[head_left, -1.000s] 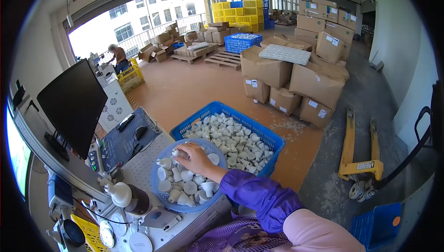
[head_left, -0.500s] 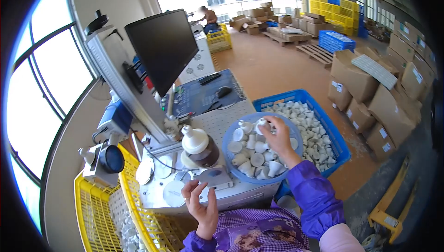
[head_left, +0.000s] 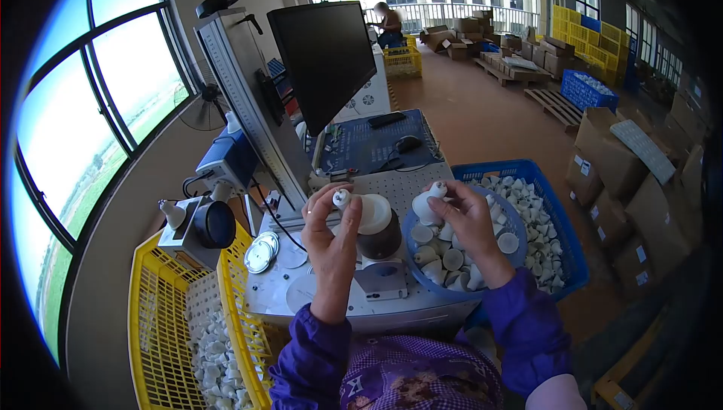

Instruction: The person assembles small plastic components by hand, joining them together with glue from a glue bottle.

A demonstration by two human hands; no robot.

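Note:
My left hand [head_left: 331, 233] is closed around a white lamp housing, whose narrow capped end [head_left: 341, 198] shows between thumb and fingers; the rest is mostly hidden. Just right of it stands a dark cylindrical holder [head_left: 379, 243] with a round white top [head_left: 376, 213]. My right hand [head_left: 471, 222] grips another white lamp housing [head_left: 426, 209], pinched near its narrow end, which points up. Below that hand is a round blue basin [head_left: 414, 271] filled with similar white housings [head_left: 453, 259].
A blue crate [head_left: 568, 259] full of white housings adjoins the basin. At left stands a yellow crate [head_left: 154, 320] with more pieces. A monitor [head_left: 324, 60] and a lens device [head_left: 215, 224] rise over the bench. Cartons [head_left: 602, 146] line the right; a person [head_left: 389, 27] sits far back.
My left hand has risen from in front of the bench and closed on a housing by the holder. My right hand has lifted its housing slightly from the basin. The camera view has shifted.

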